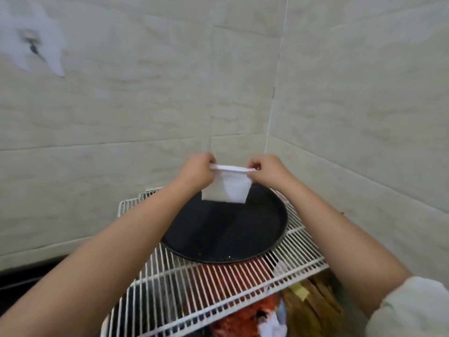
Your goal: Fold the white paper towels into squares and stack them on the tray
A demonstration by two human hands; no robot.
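Note:
A folded white paper towel (pixel 227 187) hangs in the air above the far part of a round black tray (pixel 218 234). My left hand (pixel 195 172) pinches its top left corner and my right hand (pixel 267 171) pinches its top right corner. The towel's top edge is stretched between the two hands, and its lower edge hangs just over the tray's far side. The tray's dark surface shows nothing lying on it.
The tray sits on a white wire rack (pixel 213 285) in a corner of tiled walls (pixel 145 105). Under the rack lie red cloth (pixel 240 322), something white and brownish items (pixel 313 300). A dark counter edge (pixel 24 276) runs at the left.

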